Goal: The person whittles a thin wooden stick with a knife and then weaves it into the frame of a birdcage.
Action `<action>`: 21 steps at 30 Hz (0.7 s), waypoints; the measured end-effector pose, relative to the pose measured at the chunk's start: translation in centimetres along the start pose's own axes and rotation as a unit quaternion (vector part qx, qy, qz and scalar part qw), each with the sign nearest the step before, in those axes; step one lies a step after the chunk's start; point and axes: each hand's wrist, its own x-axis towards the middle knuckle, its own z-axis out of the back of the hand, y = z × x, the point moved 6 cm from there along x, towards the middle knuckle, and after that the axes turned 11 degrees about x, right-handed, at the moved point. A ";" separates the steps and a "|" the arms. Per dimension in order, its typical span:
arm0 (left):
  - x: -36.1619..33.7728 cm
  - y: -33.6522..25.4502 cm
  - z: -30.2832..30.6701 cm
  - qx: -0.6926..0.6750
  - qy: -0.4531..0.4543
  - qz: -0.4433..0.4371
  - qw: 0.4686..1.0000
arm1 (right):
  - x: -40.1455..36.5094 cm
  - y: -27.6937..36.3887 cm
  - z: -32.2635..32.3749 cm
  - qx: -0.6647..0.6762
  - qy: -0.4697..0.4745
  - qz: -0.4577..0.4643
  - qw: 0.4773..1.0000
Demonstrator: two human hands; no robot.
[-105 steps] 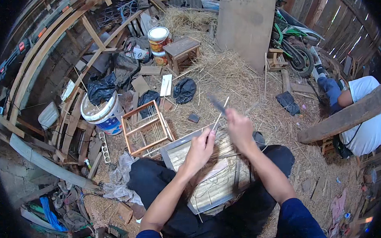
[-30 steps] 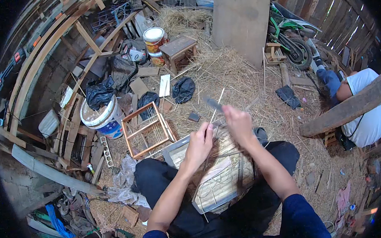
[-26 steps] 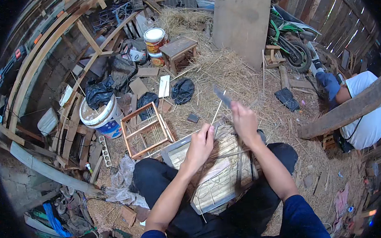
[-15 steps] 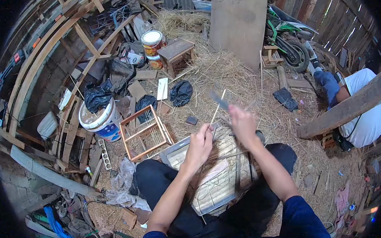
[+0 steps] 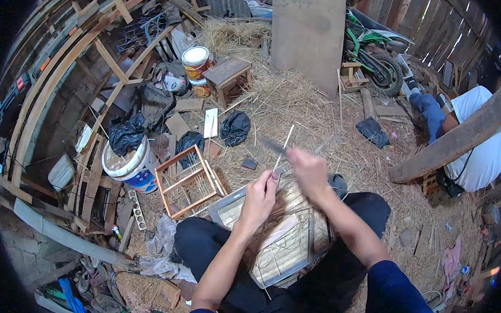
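My left hand [image 5: 258,200] is closed around a thin pale bamboo stick [image 5: 285,146], whose upper end points up and away from me. Beside it my right hand [image 5: 308,170] grips a knife; the blade [image 5: 272,145] is smeared by motion and overlaps the stick near its middle. Under both hands a framed panel of pale slats [image 5: 273,257] lies across my lap, with loose thin strips [image 5: 301,209] scattered over it.
A small wooden frame [image 5: 186,181] stands left of my knee, near a white bucket [image 5: 132,168]. Farther off are a stool [image 5: 228,72], paint cans [image 5: 195,60] and a motorbike [image 5: 379,65]. At right, another person [image 5: 476,139] sits behind a slanted beam [image 5: 453,140]. Straw covers the floor.
My right hand has moved a little left and down with the knife, whose blade now lies flatter across the stick. My left hand keeps its hold, shifted slightly.
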 end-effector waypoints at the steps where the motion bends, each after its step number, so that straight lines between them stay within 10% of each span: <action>1: -0.1 0.0 0.1 0.001 -0.009 -0.006 1.000 | 1.1 -1.5 0.9 -0.011 -0.022 -0.040 0.999; 9: -0.2 -0.3 -0.2 -0.009 -0.012 -0.036 0.999 | -0.3 0.2 0.6 -0.021 -0.011 0.034 0.999; 14: -0.4 -0.9 -0.5 0.004 0.020 -0.021 1.000 | -0.1 -2.8 1.8 0.009 -0.032 -0.084 0.996; 18: 0.1 -0.6 -0.8 0.008 -0.002 -0.053 0.999 | -1.5 0.4 0.6 0.015 0.001 0.041 0.999; 21: -0.1 -1.0 -1.2 0.016 0.003 -0.077 0.997 | 0.6 -2.5 2.8 -0.016 -0.037 -0.076 0.996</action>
